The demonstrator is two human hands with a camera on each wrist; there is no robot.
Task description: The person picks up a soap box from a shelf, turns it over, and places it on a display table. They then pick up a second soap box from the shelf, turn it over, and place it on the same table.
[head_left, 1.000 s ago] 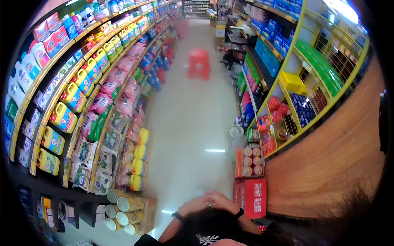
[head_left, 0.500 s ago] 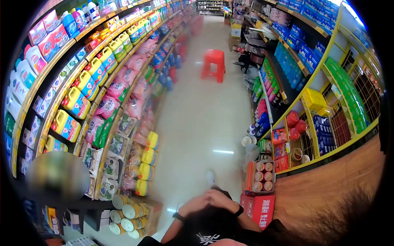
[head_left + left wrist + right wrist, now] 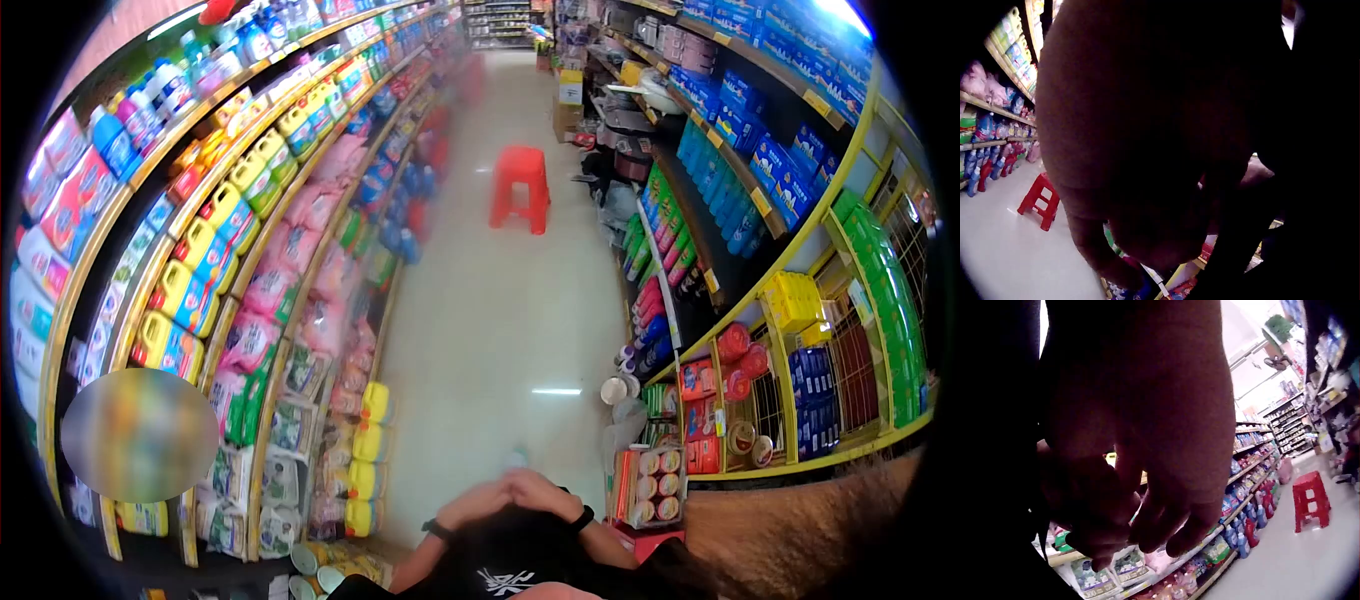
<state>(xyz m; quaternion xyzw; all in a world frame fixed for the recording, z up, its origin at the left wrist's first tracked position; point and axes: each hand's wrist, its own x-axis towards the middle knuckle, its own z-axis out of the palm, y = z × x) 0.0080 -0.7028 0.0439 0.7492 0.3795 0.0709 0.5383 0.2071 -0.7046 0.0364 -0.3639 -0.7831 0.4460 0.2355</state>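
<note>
1. Two hands, left hand [image 3: 478,502] and right hand [image 3: 540,492], meet at the black garment's [image 3: 500,565] top edge; fingers [image 3: 1147,531] loosely curled, touching, holding nothing.
2. Hands stay joined as before; the stool [image 3: 520,188] looks nearer.

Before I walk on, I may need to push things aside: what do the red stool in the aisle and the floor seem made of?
Red stool: most likely moulded plastic, judging by its uniform bright red and one-piece look. Floor: probably polished tile or a similar hard surface; it mirrors a light as a bright streak.
</note>
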